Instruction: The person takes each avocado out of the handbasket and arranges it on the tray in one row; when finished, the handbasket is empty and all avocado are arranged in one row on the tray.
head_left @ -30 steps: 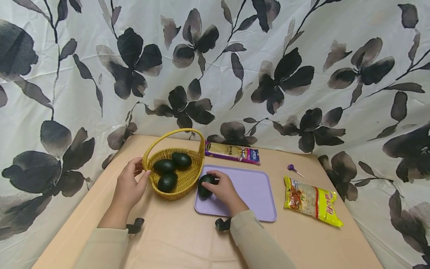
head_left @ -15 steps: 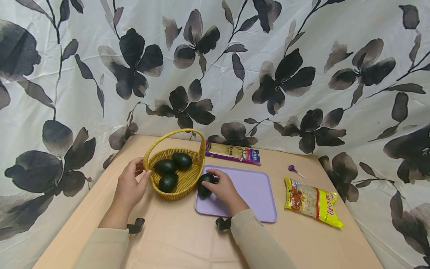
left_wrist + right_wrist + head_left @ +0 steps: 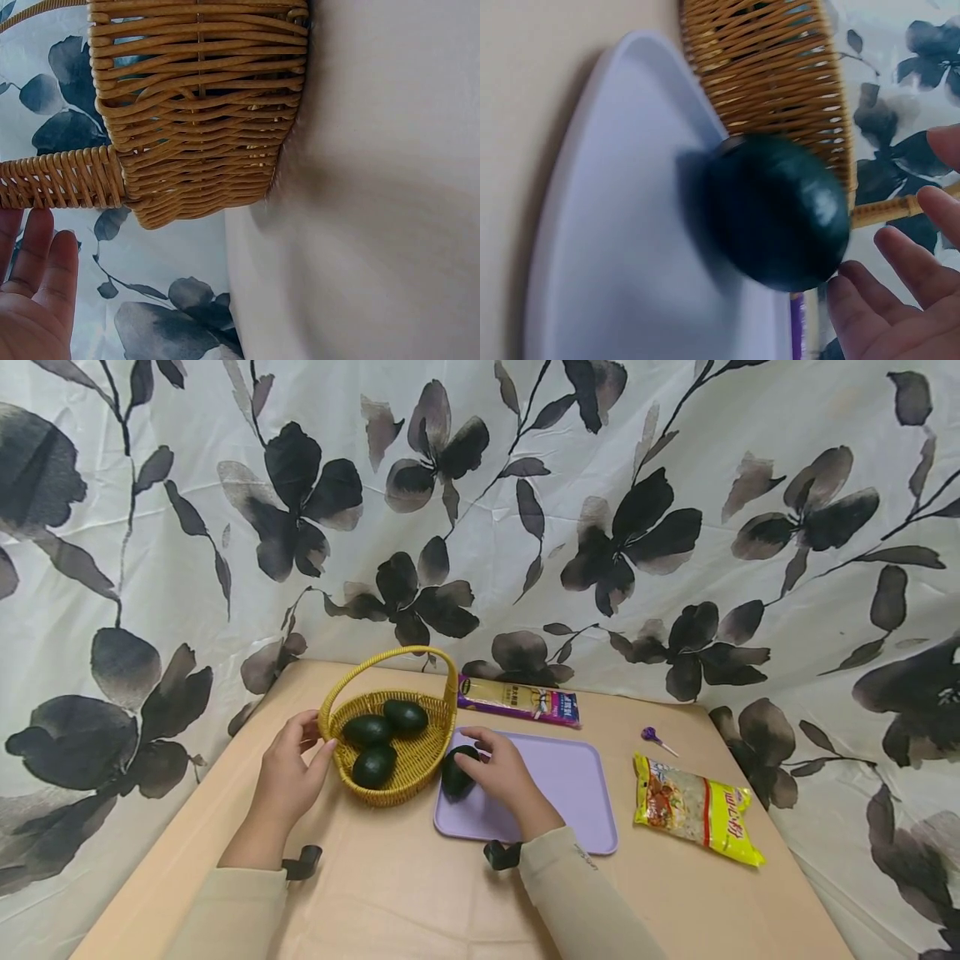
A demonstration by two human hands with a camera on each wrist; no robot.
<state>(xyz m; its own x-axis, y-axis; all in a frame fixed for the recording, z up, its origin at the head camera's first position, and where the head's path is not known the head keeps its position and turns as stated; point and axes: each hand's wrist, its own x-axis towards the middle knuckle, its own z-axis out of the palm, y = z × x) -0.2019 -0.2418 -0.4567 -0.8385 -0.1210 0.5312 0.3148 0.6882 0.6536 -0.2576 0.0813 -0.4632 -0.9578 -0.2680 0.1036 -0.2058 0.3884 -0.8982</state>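
Observation:
A dark green avocado (image 3: 455, 782) lies at the left end of the lilac tray (image 3: 562, 785). Over it is my right hand (image 3: 512, 778), fingers spread; in the right wrist view one fingertip comes right up to the avocado's skin. To the left stands a yellow wicker basket (image 3: 408, 781) with a tall arched handle. Three avocados (image 3: 373, 767) lie inside it. My left hand (image 3: 288, 777) is at the basket's left side, and in the left wrist view its nearly straight fingertips touch the base of the handle (image 3: 64, 178).
Behind the tray lies a purple and gold packet (image 3: 519, 700). A purple lollipop (image 3: 651, 734) and a yellow food bag (image 3: 693, 808) lie to the right. Floral cloth (image 3: 525, 568) hangs along the table's back edge. The tray's left edge is close beside the basket.
My right fingers held the avocado on the tray half a second ago; they have now loosened and lifted off it, up and slightly right. The left hand and basket have not moved.

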